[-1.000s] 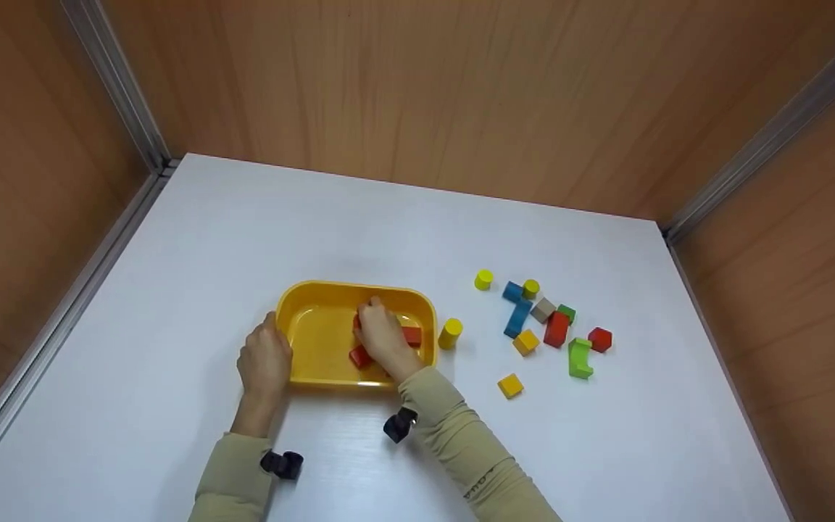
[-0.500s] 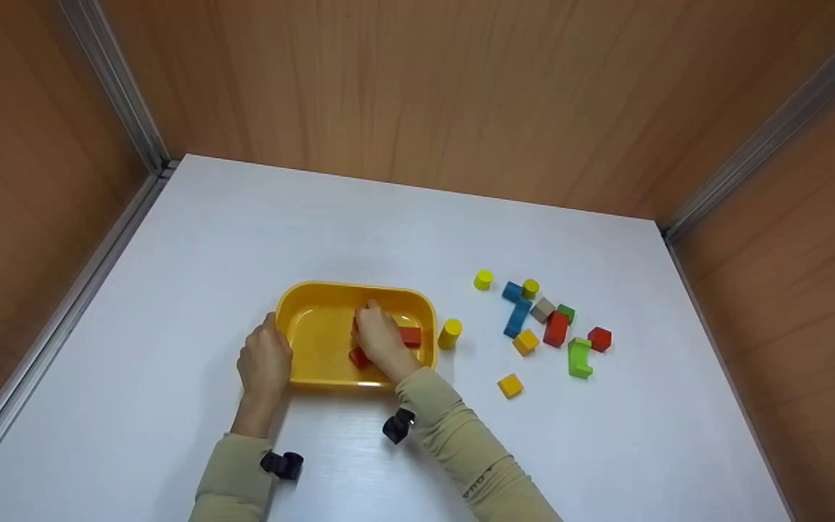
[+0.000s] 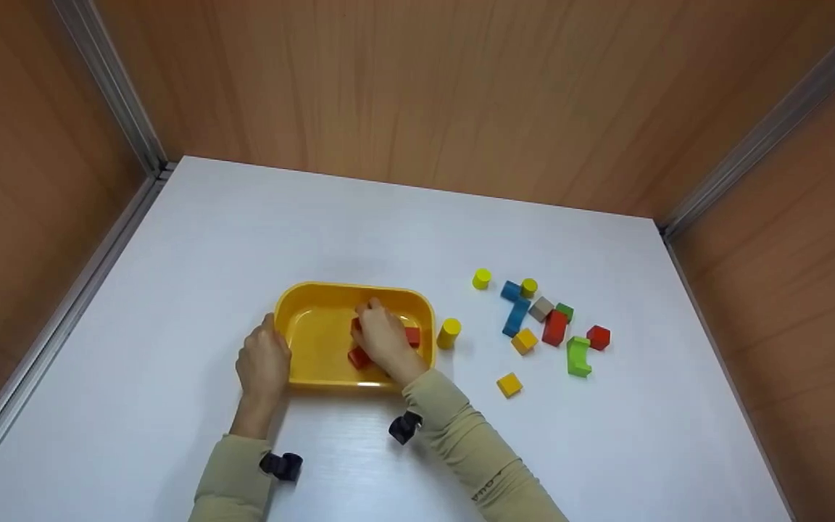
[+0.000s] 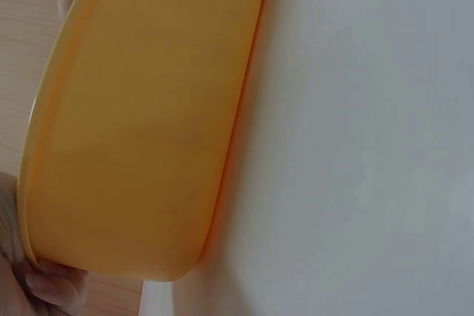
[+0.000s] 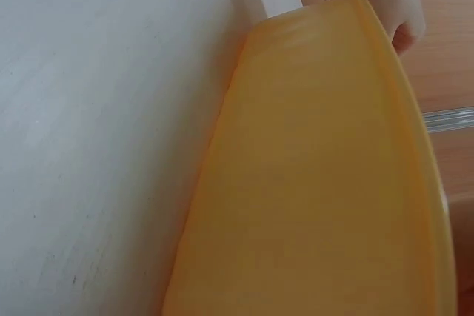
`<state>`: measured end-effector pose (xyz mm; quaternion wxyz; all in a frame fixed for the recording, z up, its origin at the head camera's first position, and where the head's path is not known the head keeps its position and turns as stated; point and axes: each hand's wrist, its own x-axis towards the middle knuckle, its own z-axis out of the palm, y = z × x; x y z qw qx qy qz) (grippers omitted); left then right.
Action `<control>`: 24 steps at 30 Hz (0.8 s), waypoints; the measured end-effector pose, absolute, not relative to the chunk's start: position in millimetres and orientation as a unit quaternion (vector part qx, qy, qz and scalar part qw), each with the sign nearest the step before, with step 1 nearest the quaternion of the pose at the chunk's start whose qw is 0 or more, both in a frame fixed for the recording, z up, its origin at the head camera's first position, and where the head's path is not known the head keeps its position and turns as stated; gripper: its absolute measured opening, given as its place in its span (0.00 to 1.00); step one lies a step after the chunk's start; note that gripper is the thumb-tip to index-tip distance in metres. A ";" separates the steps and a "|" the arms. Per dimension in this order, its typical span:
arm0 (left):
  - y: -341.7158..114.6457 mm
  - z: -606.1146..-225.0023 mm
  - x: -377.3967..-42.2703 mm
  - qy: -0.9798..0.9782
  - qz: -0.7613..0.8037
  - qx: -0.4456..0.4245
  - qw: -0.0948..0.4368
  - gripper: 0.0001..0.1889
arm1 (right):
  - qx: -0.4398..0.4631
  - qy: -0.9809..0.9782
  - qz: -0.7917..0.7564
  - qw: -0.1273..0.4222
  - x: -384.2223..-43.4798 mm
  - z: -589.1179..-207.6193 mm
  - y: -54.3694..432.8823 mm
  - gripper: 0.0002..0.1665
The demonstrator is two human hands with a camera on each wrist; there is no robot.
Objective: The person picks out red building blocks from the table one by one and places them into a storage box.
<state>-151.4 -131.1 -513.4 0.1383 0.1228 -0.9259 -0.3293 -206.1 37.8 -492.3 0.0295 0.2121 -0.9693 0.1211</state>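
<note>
A yellow plastic tray (image 3: 320, 355) stands on the white table. At its left end my left hand (image 3: 264, 360) grips the rim; the left wrist view shows fingers (image 4: 55, 286) curled under the lip. My right hand (image 3: 383, 337) reaches inside the tray, fingers bent down, with a red block (image 3: 355, 328) at the fingertips; the hand covers part of that block. Another red block (image 3: 359, 357) lies just in front of it, and a third red block (image 3: 413, 336) shows to the right of the hand. In the right wrist view the tray wall hides the right fingers.
A yellow cylinder (image 3: 449, 333) stands close to the tray's right end. Farther right lie several loose blocks, among them a blue block (image 3: 516, 317), a red block (image 3: 554, 328), a green arch block (image 3: 578, 357) and an orange cube (image 3: 509, 385). Wooden panels (image 3: 417, 94) enclose the table.
My right hand shifts very slightly within the tray, and its wrist swings a little to the right. The left hand keeps its place on the rim.
</note>
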 end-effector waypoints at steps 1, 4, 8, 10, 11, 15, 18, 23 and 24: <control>-130.9 -513.4 -151.4 -0.925 -0.331 0.122 0.140 0.19 | 0.213 -0.969 0.118 0.035 -205.1 -490.7 38.6 0.12; -130.8 -513.5 -151.4 -0.923 -0.336 0.121 0.141 0.19 | 0.215 -0.968 0.121 0.040 -201.9 -485.6 41.4 0.15; -130.6 -513.9 -151.6 -0.923 -0.336 0.121 0.145 0.19 | 0.221 -0.965 0.134 0.045 -196.9 -478.9 47.0 0.16; -130.5 -514.2 -151.7 -0.923 -0.336 0.122 0.144 0.19 | 0.227 -0.963 0.136 0.053 -194.0 -476.2 50.8 0.15; -130.4 -514.0 -151.8 -0.923 -0.336 0.124 0.141 0.19 | 0.231 -0.961 0.138 0.058 -192.5 -475.2 53.0 0.15; -130.1 -513.4 -152.6 -0.924 -0.335 0.133 0.127 0.19 | 0.243 -0.956 0.145 0.081 -187.1 -472.1 62.1 0.14; -130.1 -513.5 -153.2 -0.924 -0.334 0.135 0.128 0.18 | 0.257 -0.948 0.152 0.106 -183.6 -470.9 70.0 0.12; -130.1 -513.5 -153.8 -0.926 -0.327 0.136 0.129 0.18 | 0.281 -0.936 0.163 0.138 -180.0 -468.9 85.1 0.09; -130.0 -513.4 -153.7 -0.927 -0.327 0.137 0.127 0.18 | 0.285 -0.934 0.163 0.141 -179.5 -468.1 88.4 0.09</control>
